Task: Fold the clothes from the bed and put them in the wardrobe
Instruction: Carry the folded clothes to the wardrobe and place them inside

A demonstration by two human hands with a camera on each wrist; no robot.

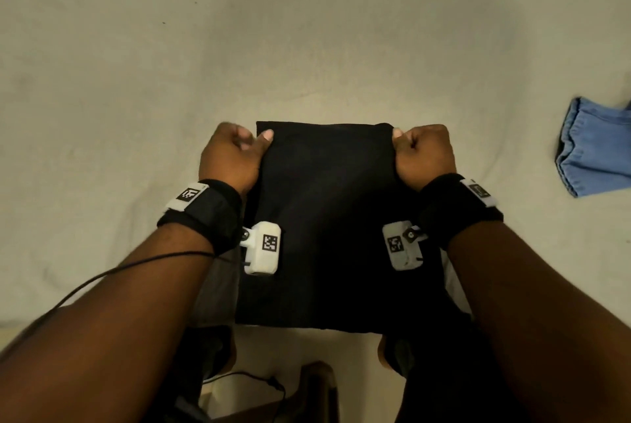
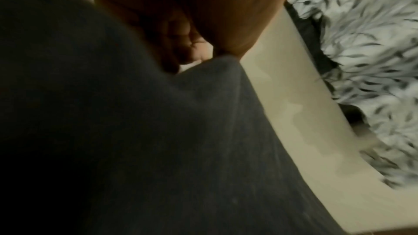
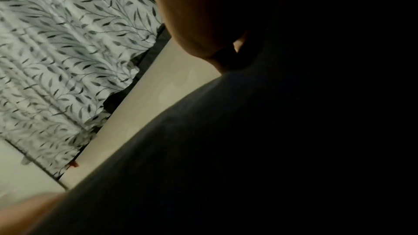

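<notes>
A black garment (image 1: 324, 218), folded into a tall rectangle, hangs from both of my hands over the near edge of the bed (image 1: 307, 47). My left hand (image 1: 235, 149) pinches its top left corner, thumb on the cloth. My right hand (image 1: 420, 153) grips the top right corner, fingers curled. In the left wrist view the dark cloth (image 2: 158, 149) fills the lower part below the left hand (image 2: 192, 42). The right wrist view shows the same cloth (image 3: 248, 149) under the right hand (image 3: 203, 33), mostly in shadow.
A blue denim garment (image 1: 594, 146) lies on the cream sheet at the right. A leaf-patterned curtain (image 3: 56, 60) hangs beyond the bed, also seen as a curtain (image 2: 373, 60) from the left wrist. A dark wooden piece (image 1: 317, 392) and a cable (image 1: 256, 378) sit on the floor below.
</notes>
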